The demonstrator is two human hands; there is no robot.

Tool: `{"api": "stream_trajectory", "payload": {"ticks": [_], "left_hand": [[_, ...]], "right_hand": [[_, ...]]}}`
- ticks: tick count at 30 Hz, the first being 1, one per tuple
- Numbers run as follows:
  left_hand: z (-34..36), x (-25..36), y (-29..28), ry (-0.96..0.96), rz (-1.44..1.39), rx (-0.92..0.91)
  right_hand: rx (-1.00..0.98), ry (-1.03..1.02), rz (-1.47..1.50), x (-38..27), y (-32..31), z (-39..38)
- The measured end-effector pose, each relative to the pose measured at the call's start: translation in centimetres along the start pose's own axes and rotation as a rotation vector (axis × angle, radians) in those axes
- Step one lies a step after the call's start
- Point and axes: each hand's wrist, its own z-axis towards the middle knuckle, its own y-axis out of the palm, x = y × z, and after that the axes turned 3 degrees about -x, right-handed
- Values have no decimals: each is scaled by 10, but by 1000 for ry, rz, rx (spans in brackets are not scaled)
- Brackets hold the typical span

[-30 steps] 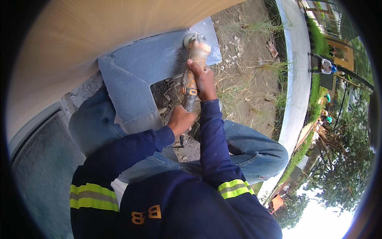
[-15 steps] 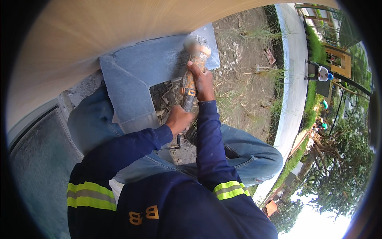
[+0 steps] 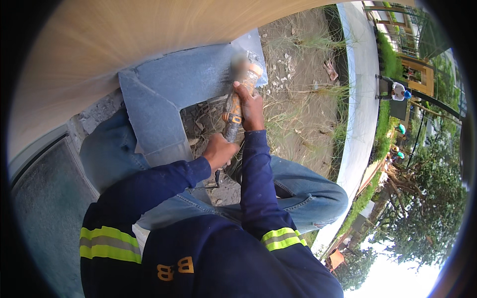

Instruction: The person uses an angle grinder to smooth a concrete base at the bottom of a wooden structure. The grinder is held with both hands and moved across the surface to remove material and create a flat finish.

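Both hands grip a dusty orange and grey angle grinder [image 3: 232,105]. My left hand [image 3: 218,150] wraps round its rear end, where a dark cord [image 3: 217,178] hangs down. Further forward, my right hand [image 3: 252,108] closes round the body with the thumb along its top. The grinder's head points away from me, over the grey stone slab [image 3: 198,72] near its right end. A blur covers the disc area, so I cannot tell whether the disc touches the stone. The slab continues toward me as a narrower strip [image 3: 158,116] on the left.
A smooth beige wall [image 3: 124,35] rises along the far left side. Sandy soil [image 3: 298,119] with grass tufts and stone chips lies to the right, bordered by a pale concrete kerb [image 3: 360,99]. My bent knees flank the work. Several people, one in a blue helmet [image 3: 399,91], are far off at right.
The whole view has shifted slightly, so slab, hands and grinder appear a little further left. The grinder stays over the slab, held in both hands.
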Motion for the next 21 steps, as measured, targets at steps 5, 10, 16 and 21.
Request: {"api": "stream_trajectory", "payload": {"ticks": [5, 10, 16, 21], "left_hand": [[-22, -5, 9, -45, 59, -31], [-9, -13, 1, -23, -39, -9], [-17, 14, 6, -19, 107, -1], [-25, -3, 5, -46, 1, -30]], "right_hand": [[35, -6, 8, 12, -13, -29], [-7, -2, -56, 5, 3, -12], [51, 5, -11, 6, -8, -11], [24, 0, -61, 9, -3, -23]]}}
